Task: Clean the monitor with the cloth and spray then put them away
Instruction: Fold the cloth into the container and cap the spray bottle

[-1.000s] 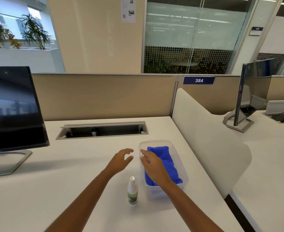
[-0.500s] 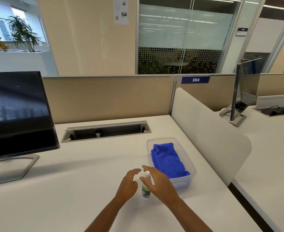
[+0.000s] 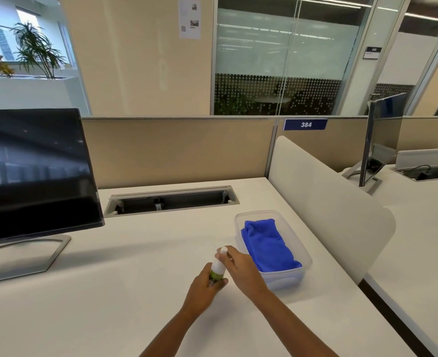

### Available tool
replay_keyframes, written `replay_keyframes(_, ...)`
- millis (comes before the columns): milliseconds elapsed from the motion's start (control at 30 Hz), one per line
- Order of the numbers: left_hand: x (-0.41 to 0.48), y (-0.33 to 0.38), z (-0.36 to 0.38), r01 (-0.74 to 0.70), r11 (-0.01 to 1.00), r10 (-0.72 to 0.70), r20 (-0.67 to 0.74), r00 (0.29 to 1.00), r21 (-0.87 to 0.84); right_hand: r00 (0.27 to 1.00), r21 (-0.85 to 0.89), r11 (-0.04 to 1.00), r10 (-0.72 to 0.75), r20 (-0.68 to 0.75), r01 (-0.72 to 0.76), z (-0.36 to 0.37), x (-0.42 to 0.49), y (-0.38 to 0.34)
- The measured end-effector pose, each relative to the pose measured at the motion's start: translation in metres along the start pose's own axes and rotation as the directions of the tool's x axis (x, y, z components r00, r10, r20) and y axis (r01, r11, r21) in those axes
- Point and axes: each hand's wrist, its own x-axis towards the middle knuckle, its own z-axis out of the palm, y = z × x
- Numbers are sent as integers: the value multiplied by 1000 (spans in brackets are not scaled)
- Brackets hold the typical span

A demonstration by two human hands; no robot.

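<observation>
Where the spray bottle (image 3: 216,269) stood free a second ago, the left grip (image 3: 204,287) now curls round it at 6 o'clock on the table (image 3: 104,292), and the right grip (image 3: 241,269) pinches its cap (image 3: 223,250), so spraying seems near. The cloth (image 3: 266,243) lies untouched in the tub (image 3: 238,218) at 3 o'clock.

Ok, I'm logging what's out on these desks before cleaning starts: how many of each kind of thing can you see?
Monitors: 2, the near monitor and the far monitor on the next desk
Spray bottle: 1
Blue cloth: 1, lying in the container
Clear plastic container: 1
Total: 5
</observation>
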Motion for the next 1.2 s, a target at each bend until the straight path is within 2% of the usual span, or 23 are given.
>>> replay_keyframes(100,6,0,-15,38,999,-38,-75,996,-11,1000,-42,999,13,12,-13,3,11,2)
replay_keyframes(167,9,-2,-25,60,998,-59,-91,994,9,998,-220,976,25,61,-10,10,19,11)
replay_keyframes(233,11,-5,-32,74,997,-70,-97,993,31,987,-429,903,86,135,-20,18,24,24)
replay_keyframes(300,11,-7,-36,92,995,-87,-103,991,40,971,-568,822,160,180,-30,24,23,35)
replay_keyframes(400,10,-10,-40,113,992,-108,-101,989,52,957,-664,748,211,198,-28,31,17,44)
replay_keyframes(533,10,-12,-44,125,990,-119,-97,988,58,972,-716,698,154,178,20,34,14,51)
replay_keyframes(600,10,-11,-45,125,990,-119,-98,988,64,978,-678,734,124,169,24,31,14,51)
replay_keyframes(667,10,-10,-46,118,990,-111,-93,990,82,983,-567,824,112,145,-10,29,14,47)
replay_keyframes(800,12,-5,-46,92,988,-84,-68,994,126,991,-176,975,137,-3,-135,21,18,27)
replay_keyframes(900,13,0,-47,51,981,-36,-80,996,189,980,151,971,192,-44,-184,9,23,6)
replay_keyframes(967,13,3,-49,23,975,-4,-87,996,222,974,293,937,218,-55,-193,-1,27,-5)
replay_keyframes(1067,15,6,-53,-14,973,35,-88,996,232,979,326,929,201,-44,-176,-14,31,-10)
replay_keyframes(1200,15,8,-57,-59,967,83,-90,992,246,995,139,988,79,-64,-69,-23,33,-7)
